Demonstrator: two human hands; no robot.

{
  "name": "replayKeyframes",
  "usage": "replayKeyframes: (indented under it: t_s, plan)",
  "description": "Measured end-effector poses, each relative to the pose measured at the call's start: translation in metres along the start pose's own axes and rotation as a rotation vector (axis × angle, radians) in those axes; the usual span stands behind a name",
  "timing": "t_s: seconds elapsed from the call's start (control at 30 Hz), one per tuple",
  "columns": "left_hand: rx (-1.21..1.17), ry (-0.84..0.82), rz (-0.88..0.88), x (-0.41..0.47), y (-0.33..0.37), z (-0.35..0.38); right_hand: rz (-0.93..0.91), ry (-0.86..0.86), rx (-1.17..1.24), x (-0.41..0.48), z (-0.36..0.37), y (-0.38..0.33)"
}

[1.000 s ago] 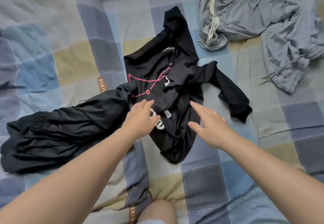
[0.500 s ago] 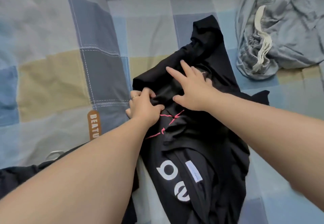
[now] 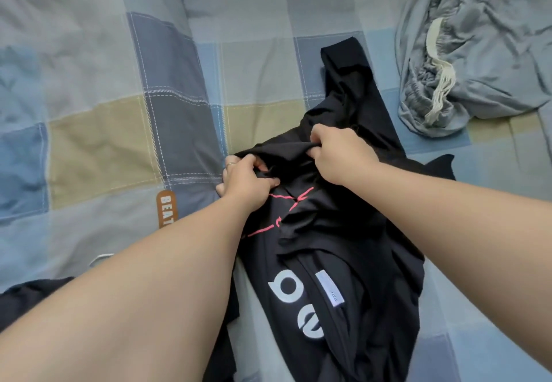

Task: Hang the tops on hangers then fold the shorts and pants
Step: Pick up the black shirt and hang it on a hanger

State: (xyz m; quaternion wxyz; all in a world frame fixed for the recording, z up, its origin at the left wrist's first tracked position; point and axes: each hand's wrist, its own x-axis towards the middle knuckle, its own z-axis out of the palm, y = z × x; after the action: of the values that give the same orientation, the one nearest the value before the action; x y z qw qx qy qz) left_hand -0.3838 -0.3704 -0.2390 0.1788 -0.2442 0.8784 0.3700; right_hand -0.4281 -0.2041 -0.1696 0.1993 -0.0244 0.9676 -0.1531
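Two hands work on one black top lying on a checked bedsheet. There are three garments in all: this top, one grey drawstring garment and one further black garment.

The left hand and the right hand are side by side at the centre of the frame. Each has its fingers curled round a bunched fold of the top's black cloth, raised a little off the sheet.

The top fills the centre and lower centre. Its long axis runs from the upper centre down to the bottom edge, leaning slightly right. One sleeve points toward the top of the frame, and a second dark tip sticks out at mid-right. Pink lines cross it just below the hands. White letters and a small white tag lie lower down.

The grey garment is crumpled in the upper right, well apart from the top, with its cream drawstring trailing down. The other black garment sits at the lower left edge, mostly hidden by the left forearm. A brown label on the sheet lies left of centre, its lower end hidden by that forearm. The right forearm crosses the top's right side.
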Motion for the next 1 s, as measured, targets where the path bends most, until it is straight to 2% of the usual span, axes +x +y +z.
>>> replayKeyframes:
  t_s: [0.1, 0.17, 0.3, 0.57, 0.7, 0.77, 0.83, 0.9, 1.0]
  plan:
    - [-0.104, 0.056, 0.015, -0.012, 0.003, -0.005, 0.024, -0.02, 0.067, -0.037, -0.007, 0.011]
    - [-0.141, 0.026, 0.059, -0.026, 0.001, -0.008, 0.037, -0.036, 0.089, -0.07, -0.01, 0.022]
    - [0.174, -0.113, 0.18, -0.086, 0.005, 0.001, 0.115, -0.08, 0.165, -0.147, -0.021, 0.06]
    - [0.355, -0.149, 0.406, -0.29, 0.014, 0.068, 0.43, -0.013, 0.435, -0.31, -0.03, 0.16]
    - [0.451, -0.191, 0.547, -0.397, 0.005, 0.103, 0.6, 0.004, 0.528, -0.4, 0.0, 0.209]
    - [0.549, -0.276, 0.598, -0.437, 0.0, 0.121, 0.659, 0.015, 0.546, -0.44, 0.019, 0.234]
    - [0.657, -0.422, 0.556, -0.469, -0.001, 0.139, 0.705, -0.001, 0.613, -0.475, 0.038, 0.256]
    - [0.682, -0.544, 0.442, -0.496, 0.002, 0.154, 0.75, -0.044, 0.69, -0.506, 0.054, 0.277]
    - [0.662, -0.614, 0.287, -0.533, 0.003, 0.175, 0.772, -0.159, 0.789, -0.54, 0.074, 0.306]
